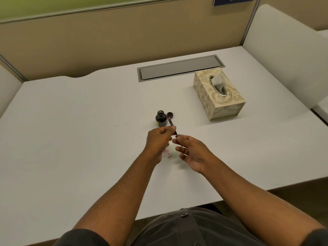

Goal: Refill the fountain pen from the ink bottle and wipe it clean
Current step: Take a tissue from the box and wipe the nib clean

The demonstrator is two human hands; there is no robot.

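A small dark ink bottle (161, 118) stands open on the white desk (71, 139), its black cap (170, 114) lying just to its right. My left hand (158, 139) pinches a thin dark pen part (171, 123) that points up toward the bottle. My right hand (192, 152) grips the near end of the same part with thumb and forefinger. A pink pen piece (167, 153) pokes out below my left hand; whether that hand holds it or it lies on the desk is unclear.
A patterned tissue box (219, 94) with a tissue sticking up stands to the right of the bottle. A grey cable hatch (180, 68) is set in the desk behind it. Beige partitions enclose the desk at the back and sides.
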